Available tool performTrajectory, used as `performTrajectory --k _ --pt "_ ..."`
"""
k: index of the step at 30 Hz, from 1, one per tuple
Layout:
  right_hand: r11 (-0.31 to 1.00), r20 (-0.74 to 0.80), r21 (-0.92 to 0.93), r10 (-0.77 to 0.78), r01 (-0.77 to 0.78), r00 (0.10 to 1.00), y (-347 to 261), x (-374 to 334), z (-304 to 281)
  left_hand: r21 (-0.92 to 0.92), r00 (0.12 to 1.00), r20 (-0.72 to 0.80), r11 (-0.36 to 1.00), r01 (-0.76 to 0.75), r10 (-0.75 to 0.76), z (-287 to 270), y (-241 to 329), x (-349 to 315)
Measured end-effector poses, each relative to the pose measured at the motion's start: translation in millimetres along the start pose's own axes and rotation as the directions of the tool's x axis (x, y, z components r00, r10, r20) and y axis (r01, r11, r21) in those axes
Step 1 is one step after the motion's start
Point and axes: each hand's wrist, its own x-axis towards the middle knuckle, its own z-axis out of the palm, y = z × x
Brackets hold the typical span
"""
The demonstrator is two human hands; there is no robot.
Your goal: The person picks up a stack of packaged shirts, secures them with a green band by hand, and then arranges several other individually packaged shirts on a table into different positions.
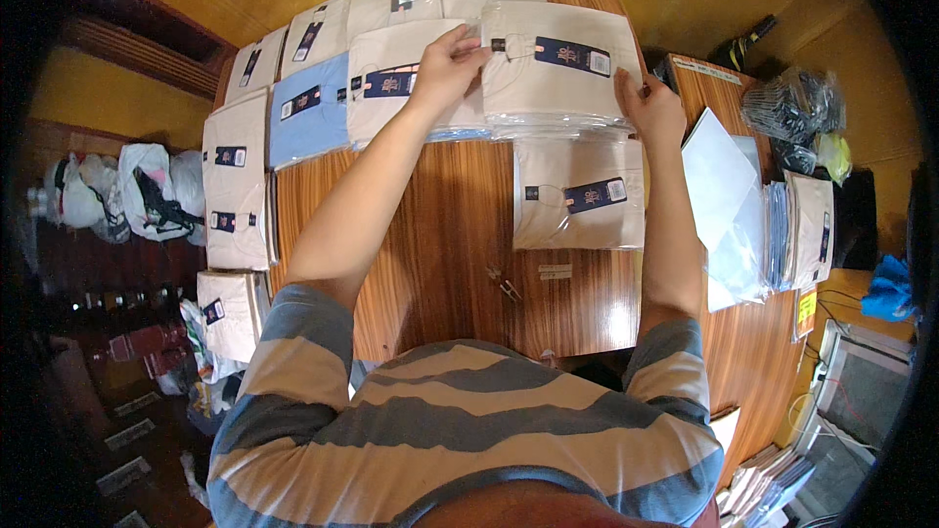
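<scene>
A beige folded shirt [518,78] in clear plastic, with a dark blue hang tag, lies on top of a stack at the far side of the table. My left hand [450,68] is closed at its left edge, fingertips on the clear wrap. At its right edge, my right hand [655,112] curls with thumb and fingers on the wrap. Just below this stack is another beige packed shirt [548,230]. To the left, beside my left wrist, sits a beige packed shirt [367,54], then a light blue packed shirt [313,127].
More beige packs [235,191] line the left and far edges of the brown wood-grain table [391,235]. A small pair of thread snips [507,286] and a paper label [555,272] lie near me. On the right are clear plastic bags [724,186] and upright packs [807,225].
</scene>
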Motion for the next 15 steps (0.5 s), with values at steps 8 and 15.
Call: performTrajectory --k 8,15 --pt "0.969 -0.117 0.244 0.056 -0.026 0.992 9.3 -12.9 15.0 -0.153 0.962 0.230 0.970 0.186 -0.148 -88.0 57.1 -99.7" --pt "0.879 -0.254 0.476 0.146 -0.007 0.956 57.7 -22.2 41.4 -0.041 0.928 0.319 0.976 0.215 -0.191 -254.8 83.0 -198.9"
